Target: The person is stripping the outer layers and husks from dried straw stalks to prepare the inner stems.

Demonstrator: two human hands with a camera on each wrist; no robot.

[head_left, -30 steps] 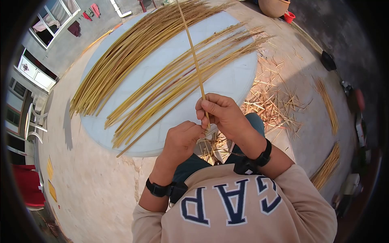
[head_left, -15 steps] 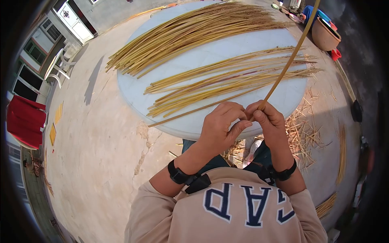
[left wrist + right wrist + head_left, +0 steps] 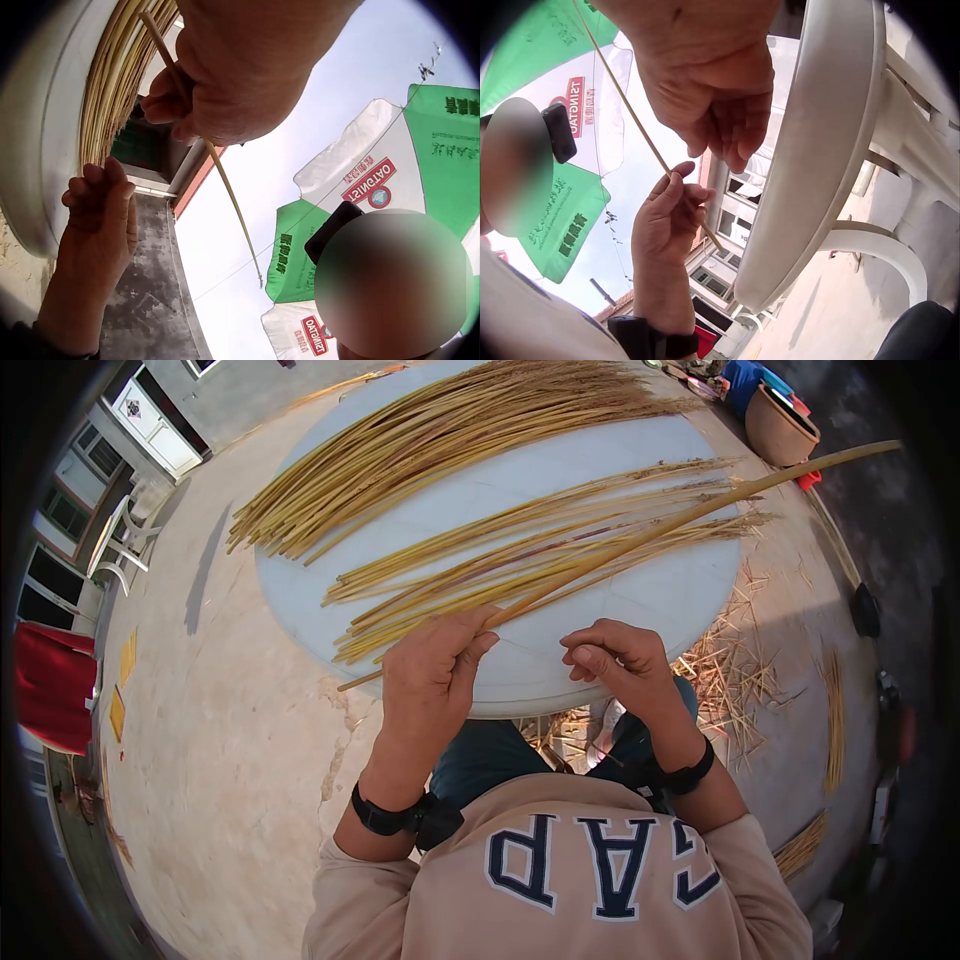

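In the head view, a long tan stalk [image 3: 740, 492] slants up and to the right from the left hand [image 3: 425, 665], pinched near its lower end between thumb and fingers. The right hand [image 3: 625, 665] hovers to its right by the table's near edge, fingers loosely bent, holding nothing. The left wrist view shows the left hand [image 3: 232, 67] round the stalk [image 3: 229, 187], with the right hand [image 3: 94, 240] apart below. In the right wrist view the right hand's fingers [image 3: 739, 127] hang relaxed above the left hand [image 3: 664, 225].
A round pale table [image 3: 310, 610] bears a large bundle of stalks [image 3: 400, 470] at the back and smaller rows [image 3: 450, 540] nearer. Cut scraps [image 3: 735, 680] litter the ground to the right. A white chair [image 3: 122, 545] stands far left, a clay pot [image 3: 778, 430] at upper right.
The right hand has let go of the stalk and the hands have separated. In the left hand, the stalk has swung from steep to a low slant rightward across the table.
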